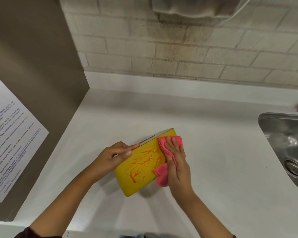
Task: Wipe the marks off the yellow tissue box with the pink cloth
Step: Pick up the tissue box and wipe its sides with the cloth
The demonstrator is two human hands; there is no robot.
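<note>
**On the bench by the sink: wiping barely begun**

On the white bench point(205, 134), between a grey panel and a steel sink point(286, 145), yellow tissue box point(138, 169) lying with its broad glossy face turned up toward the camera. Across that face, orange marks point(141, 163) in wet-looking streaks and squiggles, running from near the lower left corner up toward the far right.

Left hand point(113, 155) at the box's upper left edge, fingers laid flat along the top rim and thumb tucked under, a loose, part-open grip steadying the box rather than clamping it. Right hand point(176, 162) pressed palm-down on the folded pink cloth point(163, 176), fingers spread and flat, pinning the cloth against the right end of the box instead of closing round it. Bunched cloth showing above the fingertips and hanging out below the palm.

Judged from how things lie: hardly any progress so far. Nearly all of the streaked area uncovered and bright, with the cloth touching only the rightmost fringe of the marks. Whether anything under the cloth has come clean, impossible to tell. Left to do, by the look of it: a sweep leftward over the whole face, likely several passes given how thick and wet the streaks appear, with some risk of smearing rather than lifting.
</note>
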